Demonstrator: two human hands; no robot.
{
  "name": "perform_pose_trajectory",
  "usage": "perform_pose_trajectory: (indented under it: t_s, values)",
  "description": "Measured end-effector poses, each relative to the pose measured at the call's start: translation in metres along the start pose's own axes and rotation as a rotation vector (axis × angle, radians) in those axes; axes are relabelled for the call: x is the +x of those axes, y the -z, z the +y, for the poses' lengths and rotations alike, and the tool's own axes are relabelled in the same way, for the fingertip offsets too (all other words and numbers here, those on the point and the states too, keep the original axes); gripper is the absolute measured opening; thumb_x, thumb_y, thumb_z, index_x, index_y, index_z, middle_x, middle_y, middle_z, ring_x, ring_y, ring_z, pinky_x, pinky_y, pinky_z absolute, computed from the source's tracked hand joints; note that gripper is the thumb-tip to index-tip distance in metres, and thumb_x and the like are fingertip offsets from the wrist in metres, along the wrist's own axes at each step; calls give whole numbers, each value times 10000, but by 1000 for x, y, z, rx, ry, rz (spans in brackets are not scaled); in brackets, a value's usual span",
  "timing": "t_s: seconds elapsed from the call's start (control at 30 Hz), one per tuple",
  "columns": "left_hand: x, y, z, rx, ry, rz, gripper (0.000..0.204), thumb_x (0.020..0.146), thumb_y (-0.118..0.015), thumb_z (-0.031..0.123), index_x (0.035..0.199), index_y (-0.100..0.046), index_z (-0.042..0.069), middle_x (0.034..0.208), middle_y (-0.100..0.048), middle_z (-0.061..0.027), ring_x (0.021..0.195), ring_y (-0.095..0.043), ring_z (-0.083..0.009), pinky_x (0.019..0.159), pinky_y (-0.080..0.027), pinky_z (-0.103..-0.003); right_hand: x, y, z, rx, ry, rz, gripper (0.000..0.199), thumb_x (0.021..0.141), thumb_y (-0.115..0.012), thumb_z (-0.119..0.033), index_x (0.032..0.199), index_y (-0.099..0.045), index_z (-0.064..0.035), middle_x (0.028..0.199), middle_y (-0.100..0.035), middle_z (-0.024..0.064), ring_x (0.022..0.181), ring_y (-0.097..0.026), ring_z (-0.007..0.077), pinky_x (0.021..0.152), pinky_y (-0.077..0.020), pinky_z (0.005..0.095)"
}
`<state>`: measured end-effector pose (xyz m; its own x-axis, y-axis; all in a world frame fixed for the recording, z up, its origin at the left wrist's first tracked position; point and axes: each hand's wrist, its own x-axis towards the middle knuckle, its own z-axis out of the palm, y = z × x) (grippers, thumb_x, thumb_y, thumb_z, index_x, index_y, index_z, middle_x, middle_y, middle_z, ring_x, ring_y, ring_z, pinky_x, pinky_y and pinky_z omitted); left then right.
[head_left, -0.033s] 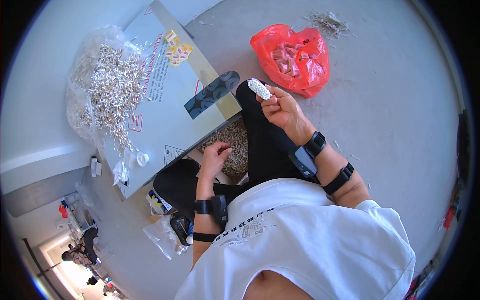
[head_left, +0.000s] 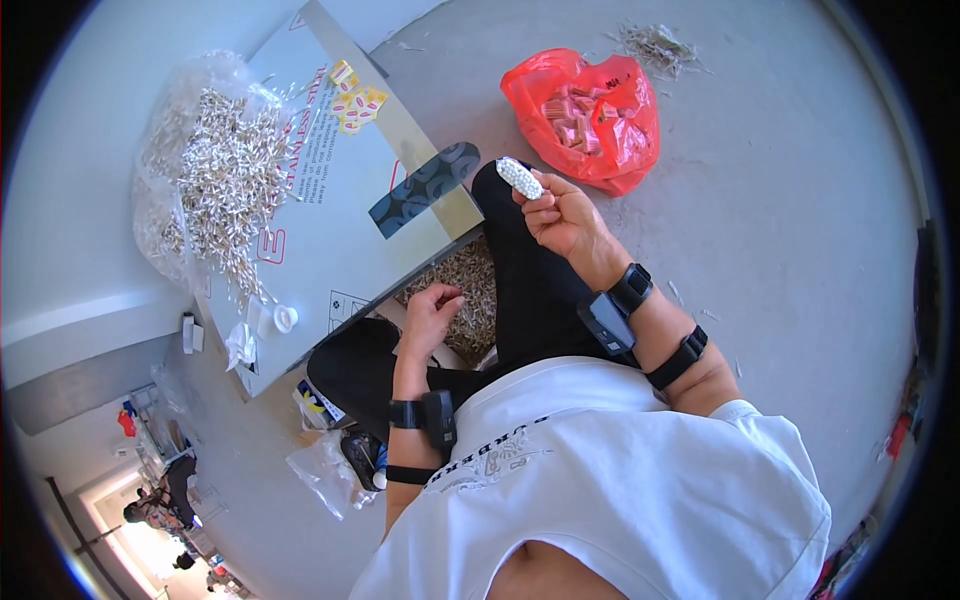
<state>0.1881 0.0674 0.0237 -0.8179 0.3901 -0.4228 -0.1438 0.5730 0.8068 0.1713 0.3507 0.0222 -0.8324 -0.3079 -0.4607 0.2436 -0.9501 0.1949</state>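
My right hand [head_left: 565,218] is closed around the lower end of a bundle of cotton swabs [head_left: 519,180], held up over my right knee. Packed white tips face up out of the grip. Between my legs lies a heap of loose cotton swabs [head_left: 472,312], partly covered by the table edge. Over this heap, my left hand [head_left: 430,318] has its fingers curled and pinched together; whatever may be in them is too small to make out. A clear plastic bag [head_left: 160,195] spills many more loose swabs [head_left: 225,170] across the low table [head_left: 325,245].
Yellow printed packets [head_left: 360,108] and a dark patterned strip [head_left: 425,190] lie on the table, with a small white container [head_left: 286,319] and crumpled tissue [head_left: 240,346] near its left corner. Beyond my right hand, a red plastic bag [head_left: 632,165] holds pink bundles [head_left: 575,118]. Scraps [head_left: 658,50] litter the floor.
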Motion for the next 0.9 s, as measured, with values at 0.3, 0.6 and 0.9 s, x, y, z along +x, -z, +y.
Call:
perform_pose_trajectory:
  t_s: [0.3, 0.6, 0.9]
  values:
    - [-2, -1, 7, 6, 23, 43, 149, 861, -656, 96, 947, -673, -24, 727, -639, -27, 648, -556, -88, 598, -454, -250, -4, -7, 5, 9, 12, 28, 255, 956, -522, -114, 1108, -493, 87, 825, -564, 117, 502, -466, 36, 363, -345, 141]
    - [24, 10, 107, -107, -323, 306, 125, 859, -678, 98, 856, -623, -15, 726, -624, -40, 626, -545, -88, 585, -450, -234, -6, -14, 20, -36, -51, 79, 237, 941, -551, -99, 1150, -551, 13, 819, -568, 118, 499, -438, 20, 369, -332, 119]
    - [42, -22, 138, -359, -548, 354, 60, 894, -659, 54, 897, -640, -4, 749, -613, -7, 628, -539, -47, 551, -434, -198, -5, -8, 37, -33, -204, -5, 219, 938, -507, -109, 1075, -548, 57, 809, -590, 143, 469, -471, 40, 350, -335, 125]
